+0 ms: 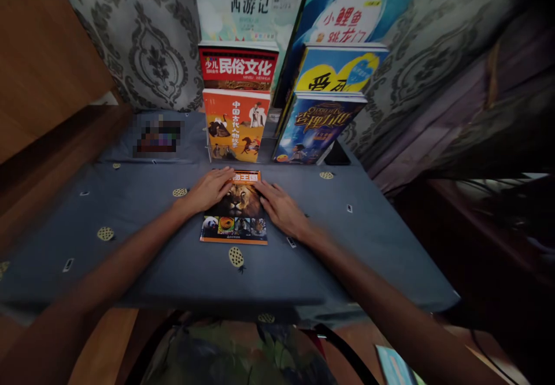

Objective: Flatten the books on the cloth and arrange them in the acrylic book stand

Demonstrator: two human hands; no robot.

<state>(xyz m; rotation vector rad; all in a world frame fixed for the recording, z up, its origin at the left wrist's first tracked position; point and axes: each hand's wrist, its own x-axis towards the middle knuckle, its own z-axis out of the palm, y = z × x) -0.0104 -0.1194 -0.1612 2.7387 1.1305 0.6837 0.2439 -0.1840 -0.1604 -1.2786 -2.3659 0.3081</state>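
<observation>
An orange-edged book with a lion's face on its cover (pixel 236 211) lies flat on the blue-grey cloth of the table (pixel 151 258). My left hand (pixel 210 188) rests on the book's upper left corner, fingers stretched over the cover. My right hand (pixel 280 206) lies along the book's right edge, fingers flat and together, reaching its top right corner. Neither hand has lifted the book; both press on it from the sides.
Behind the book stands a tiered rack of upright books: an orange one (pixel 236 125), a red one (pixel 238 66), a dark blue one (pixel 314 128), a yellow-blue one (pixel 338 70). Patterned curtain hangs behind. A wooden panel (pixel 39 55) is at left, dark furniture at right.
</observation>
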